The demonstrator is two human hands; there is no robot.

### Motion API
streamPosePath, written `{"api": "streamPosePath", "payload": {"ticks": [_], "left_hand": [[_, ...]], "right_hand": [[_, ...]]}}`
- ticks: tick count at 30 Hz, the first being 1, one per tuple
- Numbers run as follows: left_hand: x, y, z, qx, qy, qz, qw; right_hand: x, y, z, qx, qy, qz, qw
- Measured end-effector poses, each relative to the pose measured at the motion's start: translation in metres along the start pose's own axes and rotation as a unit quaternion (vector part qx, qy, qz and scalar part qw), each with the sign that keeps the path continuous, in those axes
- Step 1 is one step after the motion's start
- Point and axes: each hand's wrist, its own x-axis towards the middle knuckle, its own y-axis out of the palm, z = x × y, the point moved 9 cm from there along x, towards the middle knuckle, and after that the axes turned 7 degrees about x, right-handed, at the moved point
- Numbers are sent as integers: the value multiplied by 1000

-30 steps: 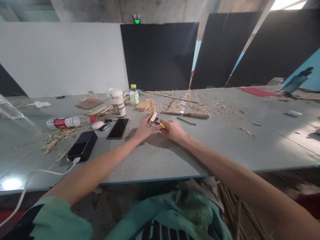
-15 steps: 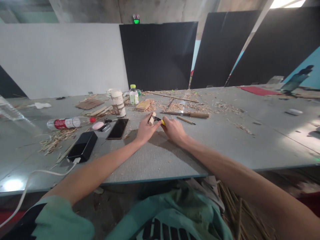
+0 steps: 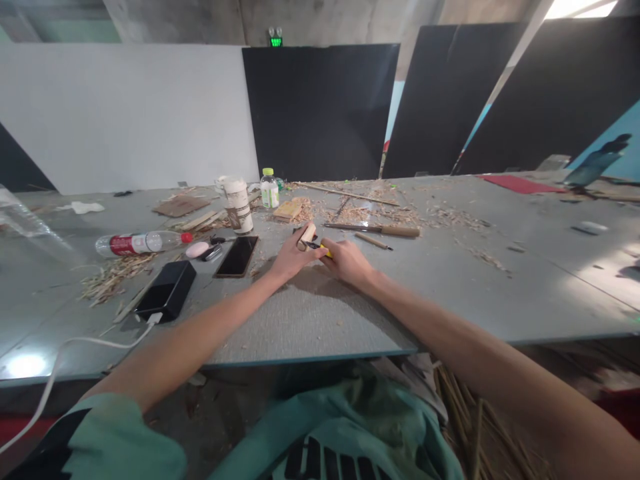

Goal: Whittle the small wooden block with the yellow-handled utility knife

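Fingers of my left hand (image 3: 289, 257) are wrapped round a small pale wood block (image 3: 311, 231), which sticks up above the thumb. My right hand (image 3: 351, 263) is closed on a yellow-and-black knife (image 3: 326, 250); most of its handle is hidden in the fist. The knife's dark front end lies against or just beside the block, and the left thumb reaches to it. Both hands are close together over the grey table (image 3: 280, 327). Beyond the right hand lie a long wooden-handled blade tool (image 3: 395, 231) and a thin wooden stick with a dark tip (image 3: 373, 241).
At left are a phone (image 3: 237, 257), a black power bank (image 3: 167, 291) with a white cable, a lying plastic bottle (image 3: 135, 244) and a paper cup (image 3: 237, 207). A green-capped bottle (image 3: 269, 190) stands behind. Wood shavings (image 3: 360, 213) litter the table's far side.
The wood block has tilted to the right in my left hand, and the knife's front end sits slightly lower against it. Both hands stay in nearly the same place.
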Motion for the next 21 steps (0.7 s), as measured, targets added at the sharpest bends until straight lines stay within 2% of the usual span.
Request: {"api": "streamPosePath", "payload": {"ticks": [3, 9, 12, 16, 21], "left_hand": [[1, -1, 0, 25, -7, -3, 1000], [-3, -3, -14, 59, 17, -57, 996], [-2, -7, -14, 60, 20, -80, 995], [3, -4, 3, 7, -13, -37, 999], [3, 0, 1, -39, 28, 0, 999]], "right_hand": [[0, -2, 1, -19, 25, 0, 999], [-1, -8, -10, -69, 105, -12, 992], [-2, -8, -15, -72, 122, -19, 990], [-1, -4, -9, -52, 91, -3, 994], [0, -2, 0, -50, 46, 3, 998]]}}
